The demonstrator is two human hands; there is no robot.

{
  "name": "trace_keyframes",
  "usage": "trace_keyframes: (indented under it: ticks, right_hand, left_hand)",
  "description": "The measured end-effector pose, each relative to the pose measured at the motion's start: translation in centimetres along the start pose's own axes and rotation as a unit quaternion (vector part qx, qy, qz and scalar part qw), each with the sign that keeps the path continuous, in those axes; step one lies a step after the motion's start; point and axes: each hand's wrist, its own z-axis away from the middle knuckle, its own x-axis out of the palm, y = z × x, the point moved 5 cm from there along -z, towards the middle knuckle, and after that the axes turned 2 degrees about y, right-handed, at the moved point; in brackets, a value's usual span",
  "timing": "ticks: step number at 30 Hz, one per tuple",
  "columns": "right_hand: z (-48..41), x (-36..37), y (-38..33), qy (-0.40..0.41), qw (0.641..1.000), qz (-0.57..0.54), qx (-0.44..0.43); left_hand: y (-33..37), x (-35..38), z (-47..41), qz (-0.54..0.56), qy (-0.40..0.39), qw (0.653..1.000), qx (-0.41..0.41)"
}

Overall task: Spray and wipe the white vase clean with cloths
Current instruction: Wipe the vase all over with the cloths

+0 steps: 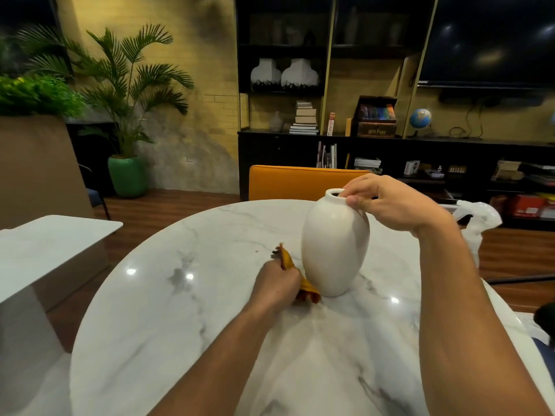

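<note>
The white vase [335, 243] stands upright on the marble table [180, 310], long axis vertical, its open mouth facing up; the inside is too dark to tell its contents. The right hand [387, 202] pinches the rim from above, its grip at the very top. The left hand [277, 283] is clenched around an orange cloth [306, 291] pressed beside the vase's base.

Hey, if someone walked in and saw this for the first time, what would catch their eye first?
Probably the smooth white egg-shaped ceramic vase, standing upright mid-table on the round white marble table, with the right hand gripping its rim. Next, the left hand clutching a crumpled orange cloth at the vase's base. Behind it, the bright orange chair back stands out.
</note>
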Motion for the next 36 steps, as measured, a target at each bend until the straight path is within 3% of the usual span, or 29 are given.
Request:
trace_keyframes:
  ticks: [5, 10, 13, 19, 25, 32, 36]
  right_hand:
    - [-0.5, 0.3, 0.8, 0.008, 1.000, -0.023, 0.015]
    - [-0.7, 0.3, 1.3, 0.011, 0.999, -0.029, 0.025]
    - [-0.6, 0.4, 1.2, 0.010, 0.999, -0.029, 0.029]
    - [-0.3, 0.6, 0.4, 0.012, 0.999, -0.029, 0.040]
    - [-0.8, 1.1, 0.0, 0.074, 0.997, 0.012, 0.022]
    - [-0.9, 1.5, 0.4, 0.007, 0.995, -0.102, 0.011]
    - [-0.7, 1.2, 0.5, -0.006, 0.995, -0.094, 0.009]
  left_hand:
    - [-0.7, 2.1, 0.2, 0.025, -0.071, 0.997, 0.003]
    - [1.5, 0.0, -0.6, 0.060, 0.062, 0.993, 0.074]
    - [2.1, 0.2, -0.5, 0.067, 0.081, 0.990, 0.095]
    - [0.0, 1.8, 0.5, 0.010, -0.019, 0.999, 0.028]
    - [1.8, -0.4, -0.4, 0.095, 0.063, 0.992, 0.051]
    - [0.5, -2.3, -1.1, 0.216, 0.117, 0.969, -0.026]
    - [-0.1, -2.7, -1.6, 0.264, 0.131, 0.954, -0.056]
